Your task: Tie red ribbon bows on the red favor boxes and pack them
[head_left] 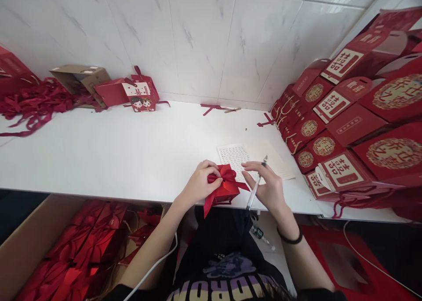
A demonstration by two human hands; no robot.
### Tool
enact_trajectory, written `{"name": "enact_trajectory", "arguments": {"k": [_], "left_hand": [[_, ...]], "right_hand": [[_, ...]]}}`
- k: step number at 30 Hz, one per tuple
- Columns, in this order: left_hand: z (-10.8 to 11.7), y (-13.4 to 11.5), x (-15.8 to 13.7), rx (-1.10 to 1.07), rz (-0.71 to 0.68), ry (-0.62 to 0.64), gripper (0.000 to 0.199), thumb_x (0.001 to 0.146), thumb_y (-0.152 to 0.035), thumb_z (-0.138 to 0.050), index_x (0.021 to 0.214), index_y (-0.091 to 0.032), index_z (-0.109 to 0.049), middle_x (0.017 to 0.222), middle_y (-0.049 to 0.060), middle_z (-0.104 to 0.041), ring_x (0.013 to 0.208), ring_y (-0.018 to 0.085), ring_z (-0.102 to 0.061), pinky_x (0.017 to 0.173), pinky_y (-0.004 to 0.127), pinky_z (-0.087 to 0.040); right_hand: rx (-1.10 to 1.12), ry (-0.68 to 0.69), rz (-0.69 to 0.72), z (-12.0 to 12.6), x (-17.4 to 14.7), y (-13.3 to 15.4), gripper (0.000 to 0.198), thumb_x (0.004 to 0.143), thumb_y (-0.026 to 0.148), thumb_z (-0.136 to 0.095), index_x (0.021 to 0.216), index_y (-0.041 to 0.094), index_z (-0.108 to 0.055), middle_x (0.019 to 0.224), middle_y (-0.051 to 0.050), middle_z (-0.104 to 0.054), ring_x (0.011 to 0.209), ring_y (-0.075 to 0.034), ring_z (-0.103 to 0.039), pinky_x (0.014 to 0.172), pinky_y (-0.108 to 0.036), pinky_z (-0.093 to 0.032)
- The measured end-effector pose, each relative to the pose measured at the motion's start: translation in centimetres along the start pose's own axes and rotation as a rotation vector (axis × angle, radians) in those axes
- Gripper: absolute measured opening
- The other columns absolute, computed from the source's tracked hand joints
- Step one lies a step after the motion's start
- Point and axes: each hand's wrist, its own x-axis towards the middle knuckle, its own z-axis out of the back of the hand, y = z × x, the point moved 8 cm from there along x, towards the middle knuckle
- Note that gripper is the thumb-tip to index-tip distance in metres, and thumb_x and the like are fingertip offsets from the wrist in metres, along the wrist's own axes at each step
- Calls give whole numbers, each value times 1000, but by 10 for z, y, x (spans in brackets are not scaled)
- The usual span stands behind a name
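A small red gift box (232, 192) sits at the front edge of the white table, tied with a red ribbon bow (228, 175) whose tails hang out to both sides. My left hand (200, 180) pinches the left loop of that bow between thumb and fingers. To the right of the box, my right hand (271, 187) keeps a white pen (253, 195) tucked between its fingers, its thumb and forefinger apart and not touching the bow. Behind the box lies a sheet with rows of small printed labels (232, 153), partly covered by the box.
Red gift boxes and bags (339, 129) are stacked high on the right. Loose red ribbons (39, 100), a cardboard box (79, 74) and a printed red box (141, 99) stand at the back left. Below the table's left edge, a carton (31, 252) holds several ribboned red boxes.
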Motion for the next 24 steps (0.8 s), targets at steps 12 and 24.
{"name": "enact_trajectory", "arguments": {"k": [12,24], "left_hand": [[-2,-2,0,-22,-9,32,5,76,-21,-56,72,-20,-59,97,3,-56,98,18,-54,92,37,-46],[-5,-6,-3,-36,-11,71,4,77,-19,-55,73,-21,-56,97,3,-55,99,18,-52,93,37,-44]], "right_hand": [[-190,272,173,-35,2,-17,9,90,21,-50,91,19,-59,80,-7,-61,76,-22,-56,66,-33,-46],[-528,53,131,-43,11,-6,35,94,29,-43,60,20,-43,49,0,-41,48,-15,-35,58,-30,-32]]}}
